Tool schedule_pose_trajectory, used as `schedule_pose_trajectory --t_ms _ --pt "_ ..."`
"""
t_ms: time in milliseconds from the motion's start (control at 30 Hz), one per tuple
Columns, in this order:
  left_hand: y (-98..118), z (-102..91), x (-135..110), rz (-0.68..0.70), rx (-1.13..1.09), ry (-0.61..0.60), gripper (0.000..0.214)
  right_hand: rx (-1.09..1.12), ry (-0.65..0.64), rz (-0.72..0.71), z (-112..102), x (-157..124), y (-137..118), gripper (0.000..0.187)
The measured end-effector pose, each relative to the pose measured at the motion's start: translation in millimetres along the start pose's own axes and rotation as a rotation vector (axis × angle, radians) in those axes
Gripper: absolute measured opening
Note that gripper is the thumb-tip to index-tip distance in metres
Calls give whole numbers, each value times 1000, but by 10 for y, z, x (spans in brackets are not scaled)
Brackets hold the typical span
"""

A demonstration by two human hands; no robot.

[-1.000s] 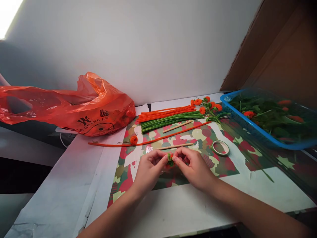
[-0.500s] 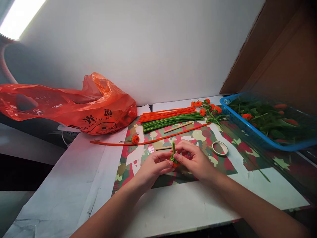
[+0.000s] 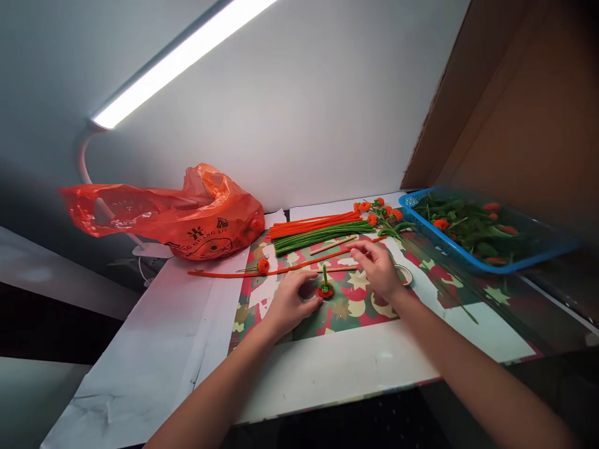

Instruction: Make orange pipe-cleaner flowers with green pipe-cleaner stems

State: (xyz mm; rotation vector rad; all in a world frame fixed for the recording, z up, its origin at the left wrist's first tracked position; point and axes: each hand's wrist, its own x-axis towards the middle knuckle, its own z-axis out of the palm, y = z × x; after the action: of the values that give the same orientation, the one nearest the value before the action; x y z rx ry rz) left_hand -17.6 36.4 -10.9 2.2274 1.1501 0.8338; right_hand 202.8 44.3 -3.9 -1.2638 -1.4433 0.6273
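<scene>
A small orange pipe-cleaner flower [image 3: 326, 290] rests head down on the patterned mat, its green stem pointing up. My left hand [image 3: 291, 304] is just left of it, thumb and fingers apart; whether the thumb tip touches it I cannot tell. Farther right, my right hand [image 3: 378, 269] reaches over the mat with its fingers parted, the fingertips close to a long orange pipe cleaner [image 3: 299, 267]. Below that strip lies a thin wooden stick [image 3: 339, 269], partly hidden by the hand. Another orange flower head [image 3: 262, 265] with thin wire sits to the left.
Behind are bundles of orange pipe cleaners [image 3: 313, 225] and green pipe cleaners [image 3: 322, 237], a second stick [image 3: 333, 245] and several finished flowers [image 3: 381, 212]. A tape roll [image 3: 405, 275] lies right, beside a blue basket [image 3: 468, 259]. A red plastic bag [image 3: 215, 218] stands left under a lamp [image 3: 187, 59].
Both hands have let go of the small flower, which now stands on the mat. My right hand has moved away to the upper right. The view has shifted, showing more of the lamp.
</scene>
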Motion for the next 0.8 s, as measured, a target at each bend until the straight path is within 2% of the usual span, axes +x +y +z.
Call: schedule_pose_trajectory --t_ms 100,233,333,433,500,600,700,800 --pt "11 -49 -7 40 13 -19 44 -25 143 -8 -168 119 78 24" --pt "14 -18 14 97 37 -45 47 -76 195 -51 -289 130 127 19" --pt "-2 60 56 121 53 -50 29 -126 115 -111 -216 9 150 13" --pt "-14 118 84 146 62 -31 18 -169 -46 -185 -63 -164 156 10" --pt "-16 135 78 170 63 -4 20 -189 -168 -250 29 -272 138 9" --pt "-11 148 40 209 59 87 30 -210 -289 -327 112 -384 86 20" --pt "0 169 4 259 71 195 38 -222 -307 -362 143 -443 51 21" --pt "13 194 -12 328 102 249 42 -236 -258 -373 151 -477 51 22"
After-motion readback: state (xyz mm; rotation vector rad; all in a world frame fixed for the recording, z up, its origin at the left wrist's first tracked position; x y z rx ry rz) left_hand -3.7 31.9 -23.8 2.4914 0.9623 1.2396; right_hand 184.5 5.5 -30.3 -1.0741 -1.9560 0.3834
